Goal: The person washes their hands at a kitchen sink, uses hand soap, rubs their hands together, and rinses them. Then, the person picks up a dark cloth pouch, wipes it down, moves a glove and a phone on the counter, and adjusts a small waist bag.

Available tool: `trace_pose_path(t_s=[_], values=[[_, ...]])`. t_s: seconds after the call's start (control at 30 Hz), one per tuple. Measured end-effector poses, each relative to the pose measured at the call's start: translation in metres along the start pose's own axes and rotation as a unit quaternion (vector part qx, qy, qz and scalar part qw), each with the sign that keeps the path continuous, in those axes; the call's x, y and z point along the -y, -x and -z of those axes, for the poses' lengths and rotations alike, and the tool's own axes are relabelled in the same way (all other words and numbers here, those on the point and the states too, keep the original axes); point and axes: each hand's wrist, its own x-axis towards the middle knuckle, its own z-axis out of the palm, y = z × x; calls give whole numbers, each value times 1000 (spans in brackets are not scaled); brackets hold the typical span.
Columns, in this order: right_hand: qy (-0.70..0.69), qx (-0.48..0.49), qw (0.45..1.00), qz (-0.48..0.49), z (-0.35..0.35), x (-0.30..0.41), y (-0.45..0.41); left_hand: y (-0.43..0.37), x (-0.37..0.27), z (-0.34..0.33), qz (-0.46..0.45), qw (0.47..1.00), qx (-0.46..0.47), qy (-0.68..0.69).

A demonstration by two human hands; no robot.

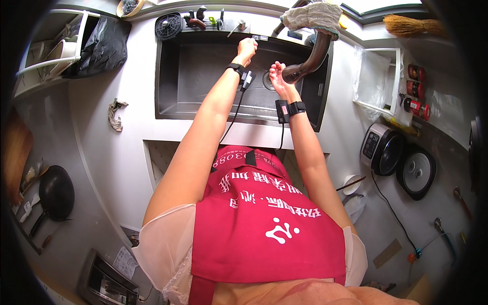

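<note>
My left hand [247,49] reaches over the dark sink basin [206,76] near its back edge, fingers curled; whether it holds anything is hard to see. Below the faucet's dark spout [299,72] is my right hand [280,78], palm up with the fingers bent and nothing visible in it. It hangs over the drain [270,80]. A pale cloth [314,18] is wrapped around the top of the faucet. Both wrists carry black straps with small cabled devices. No running water can be made out.
A round black drain cover [168,26] and a small metal lever [241,25] stand behind the sink. On the left counter are a crumpled rag [115,114] and a black plastic bag [105,47]. To the right are a white rack [395,82] and an open rice cooker [381,148].
</note>
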Motion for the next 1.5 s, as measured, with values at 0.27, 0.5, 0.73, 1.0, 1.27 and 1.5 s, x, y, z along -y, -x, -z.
trace_pose_path(t_s=[0.27,0.5,0.73,1.0,1.27,1.5], values=[[-10,-6,997,-73,-47,3,21,-9,13,6,-17,1000,-5,2],[-50,57,993,-91,-34,8,15,-11,14,4,-22,1000,3,5],[-110,33,991,-71,-41,13,24,-8,12,2,-15,1000,1,7],[207,68,973,81,-37,14,41,41,37,-53,-4,982,113,151],[320,-3,913,253,-52,10,69,84,53,-96,35,867,186,461],[192,35,964,179,-44,26,65,155,18,-95,6,805,230,548]])
